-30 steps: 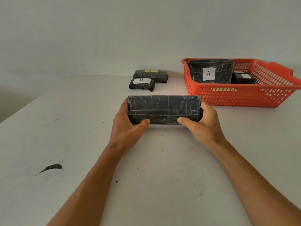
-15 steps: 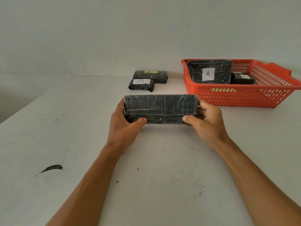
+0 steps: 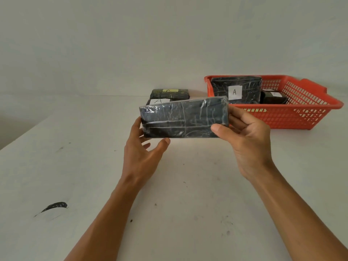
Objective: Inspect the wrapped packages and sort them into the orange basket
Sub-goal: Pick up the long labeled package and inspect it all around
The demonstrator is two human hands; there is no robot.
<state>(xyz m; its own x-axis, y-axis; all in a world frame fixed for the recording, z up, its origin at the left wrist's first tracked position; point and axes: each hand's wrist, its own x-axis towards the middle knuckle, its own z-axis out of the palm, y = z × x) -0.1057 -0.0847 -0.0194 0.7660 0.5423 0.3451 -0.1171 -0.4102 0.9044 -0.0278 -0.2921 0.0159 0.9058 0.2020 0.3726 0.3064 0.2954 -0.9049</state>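
A long black package wrapped in clear film [image 3: 183, 118] is held above the white table, tilted with its right end higher. My right hand [image 3: 244, 136] grips its right end, thumb on the near face. My left hand [image 3: 144, 149] touches its left end with fingers spread, thumb under the lower edge. The orange basket [image 3: 293, 115] stands at the back right. Inside it a large black package with a white "A" label [image 3: 236, 91] leans upright, and a smaller dark package [image 3: 274, 97] lies beside it.
Two small black packages lie at the back by the wall: one with a yellow label [image 3: 169, 93] and one with a white "A" label [image 3: 160, 101], partly hidden by the held package. A black smear [image 3: 54, 207] marks the white table [image 3: 188, 213] at the near left.
The long package has come up off the table and tilted, right end higher. My left hand has loosened from a grip to spread fingers at the left end.
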